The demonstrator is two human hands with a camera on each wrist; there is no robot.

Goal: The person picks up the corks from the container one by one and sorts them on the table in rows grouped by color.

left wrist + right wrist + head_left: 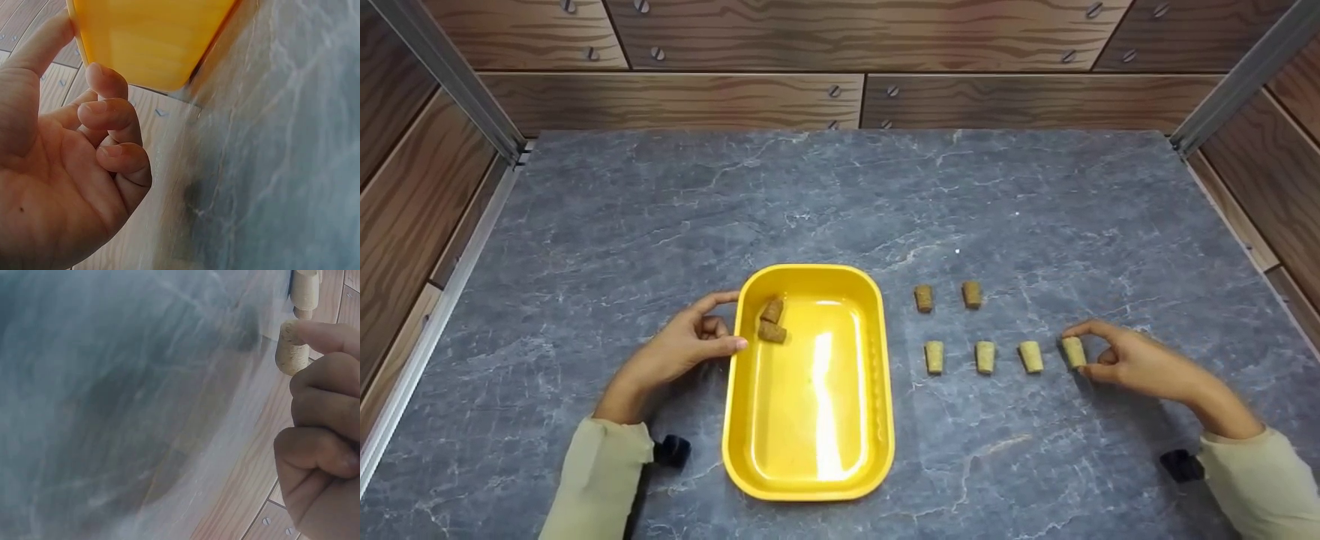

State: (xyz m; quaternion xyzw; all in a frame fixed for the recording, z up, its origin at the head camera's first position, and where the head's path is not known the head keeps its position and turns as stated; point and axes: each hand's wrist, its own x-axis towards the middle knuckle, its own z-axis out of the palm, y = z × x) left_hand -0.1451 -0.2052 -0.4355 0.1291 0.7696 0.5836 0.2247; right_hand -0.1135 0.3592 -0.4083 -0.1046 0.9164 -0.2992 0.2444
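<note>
A yellow tray (735, 420) sits on the table, with two brown corks (772, 332) lying inside near its left wall. My left hand (682, 341) holds the tray's left side, thumb on the rim and index finger against the outer wall; the left wrist view shows its other fingers curled. At the right, my right hand (1140, 364) pinches a pale tapered cork (1074, 352) between thumb and index finger, at the end of a row. The other pale corks in that row include the nearest one (1030, 357). Behind them lie two brown corks (972, 295).
The grey marbled table (780, 202) is bounded by wood-patterned panels (675, 101) at the back and both sides. Metal rails (457, 82) run along the corners. Tiny white specks lie on the table behind the brown corks.
</note>
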